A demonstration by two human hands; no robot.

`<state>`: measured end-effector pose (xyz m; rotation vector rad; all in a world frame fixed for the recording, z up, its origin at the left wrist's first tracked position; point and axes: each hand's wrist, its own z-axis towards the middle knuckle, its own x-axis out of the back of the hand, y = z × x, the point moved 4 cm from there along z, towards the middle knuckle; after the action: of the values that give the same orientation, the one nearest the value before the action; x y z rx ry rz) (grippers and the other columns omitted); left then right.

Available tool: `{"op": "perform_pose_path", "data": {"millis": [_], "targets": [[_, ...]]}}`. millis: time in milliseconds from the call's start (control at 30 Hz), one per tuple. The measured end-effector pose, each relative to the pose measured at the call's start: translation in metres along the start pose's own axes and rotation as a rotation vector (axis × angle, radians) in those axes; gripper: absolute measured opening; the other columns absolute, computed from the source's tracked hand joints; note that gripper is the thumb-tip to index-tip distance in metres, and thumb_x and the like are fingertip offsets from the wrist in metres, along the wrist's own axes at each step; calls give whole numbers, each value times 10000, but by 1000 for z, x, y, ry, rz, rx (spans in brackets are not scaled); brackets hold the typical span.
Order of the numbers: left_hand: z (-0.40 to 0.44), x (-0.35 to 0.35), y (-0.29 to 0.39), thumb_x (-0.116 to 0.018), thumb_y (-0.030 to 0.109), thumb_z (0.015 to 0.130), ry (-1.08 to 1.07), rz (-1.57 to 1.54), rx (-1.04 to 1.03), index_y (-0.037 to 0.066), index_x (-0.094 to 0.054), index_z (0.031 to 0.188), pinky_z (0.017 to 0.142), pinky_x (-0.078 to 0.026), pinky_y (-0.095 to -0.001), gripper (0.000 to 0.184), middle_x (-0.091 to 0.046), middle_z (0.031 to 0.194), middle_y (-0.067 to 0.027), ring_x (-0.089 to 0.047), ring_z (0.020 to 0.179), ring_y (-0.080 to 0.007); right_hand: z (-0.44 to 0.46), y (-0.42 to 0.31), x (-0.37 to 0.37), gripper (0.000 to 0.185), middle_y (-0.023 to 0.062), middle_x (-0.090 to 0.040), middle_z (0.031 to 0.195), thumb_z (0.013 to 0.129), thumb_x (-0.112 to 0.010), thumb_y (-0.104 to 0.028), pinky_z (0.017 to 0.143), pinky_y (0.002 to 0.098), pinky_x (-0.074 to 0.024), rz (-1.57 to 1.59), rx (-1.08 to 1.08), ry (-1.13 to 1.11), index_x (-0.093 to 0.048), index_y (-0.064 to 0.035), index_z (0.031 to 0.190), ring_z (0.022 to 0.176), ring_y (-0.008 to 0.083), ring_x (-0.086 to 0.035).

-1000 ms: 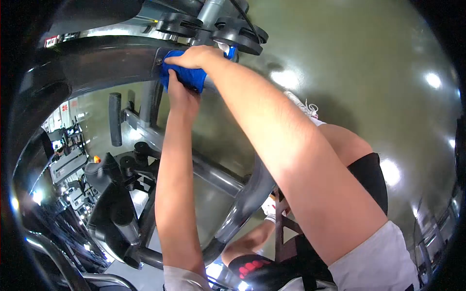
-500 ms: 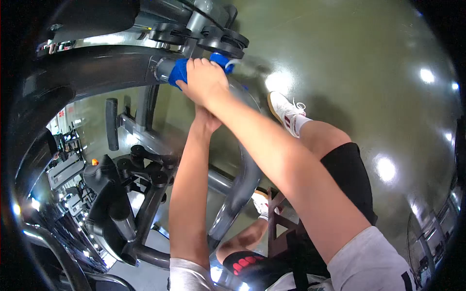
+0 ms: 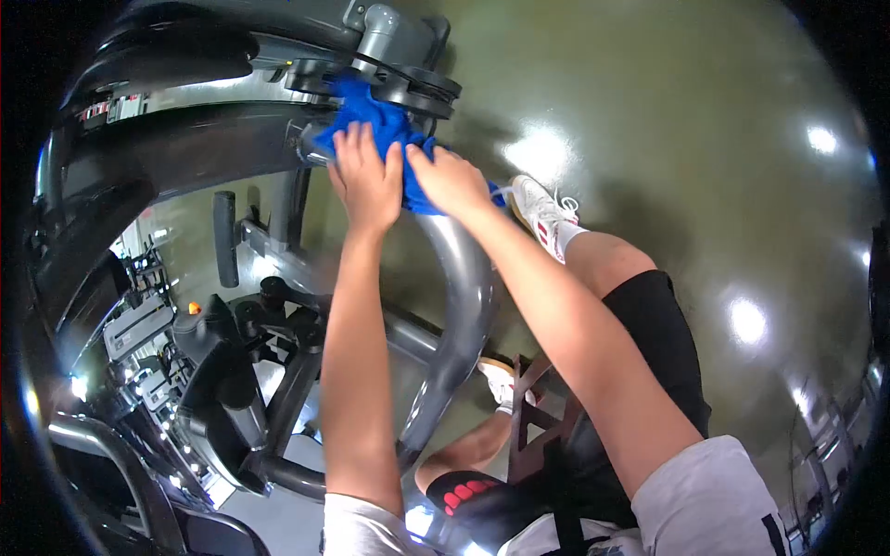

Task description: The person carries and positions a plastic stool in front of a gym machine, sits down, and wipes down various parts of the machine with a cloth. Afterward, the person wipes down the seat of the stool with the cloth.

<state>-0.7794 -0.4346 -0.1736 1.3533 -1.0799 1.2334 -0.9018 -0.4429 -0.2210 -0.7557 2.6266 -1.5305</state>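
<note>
A crumpled blue cloth (image 3: 382, 125) drapes over the end of a grey metal tube (image 3: 461, 255), close to black pulley wheels. On its near left side lies my left hand (image 3: 368, 181), fingers stretched over the fabric and thumb apart. My right hand (image 3: 451, 183) is beside it, thumb towards the left, its fingers bent into the cloth; the fingertips are partly hidden. A blue fold with a whitish tag hangs past my right wrist. Cloth covers the joint between the curved tube and the thick dark beam (image 3: 222, 139).
Black pulley wheels (image 3: 417, 91) sit just beyond the cloth. A padded upright handle (image 3: 225, 239) and a black seat assembly (image 3: 218, 371) are at left. My white shoe (image 3: 545, 215) rests on the glossy greenish floor (image 3: 667, 102). Other gym machines stand farther left.
My hands were stacked together around the bunched cloth. Now they are side by side, the left having come up beside the right, and the cloth is spread wider, rising towards the pulleys.
</note>
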Motion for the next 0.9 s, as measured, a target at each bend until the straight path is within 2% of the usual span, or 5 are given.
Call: {"op": "perform_pose_path", "data": {"millis": [167,400,467,667,900], "targets": [[40,-6,35,-514,459,839,-349,372,84,-32,-543,1141,1090,-199,-459,577,-596,1162,-152,-471,1193,-270,47,54,-36,616,258,-561,1181,915,-302,-464,950,379,-374,482,-39,-390,-575,30,1162,1080,310,-556],[64,-24,38,-498,253,815,-423,404,187,-38,-559,1031,967,-331,-423,368,-661,1024,-142,-619,998,-280,41,56,-27,504,181,-615,1094,937,-392,-395,920,353,-392,663,-285,-342,-617,26,1095,1005,218,-561],[60,-27,33,-531,314,817,-347,429,133,-12,-591,983,912,-365,-396,371,-681,937,-139,-648,918,-273,58,73,-42,475,195,-666,925,897,-453,-384,800,385,-466,613,-265,-242,-651,46,937,842,284,-631],[54,-7,41,-712,381,713,-77,230,284,31,-682,697,813,-433,-350,353,-664,715,-162,-654,737,-310,45,54,-9,495,302,-609,927,915,-432,-393,816,484,-438,258,-219,286,-634,58,884,912,443,-590],[25,-5,28,-655,326,785,261,-102,299,35,-691,878,814,-455,-403,307,-654,835,-197,-629,826,-356,61,27,-27,502,218,-590,1111,971,-359,-378,880,368,-414,1281,-237,262,-528,74,1111,1011,291,-578]]}}
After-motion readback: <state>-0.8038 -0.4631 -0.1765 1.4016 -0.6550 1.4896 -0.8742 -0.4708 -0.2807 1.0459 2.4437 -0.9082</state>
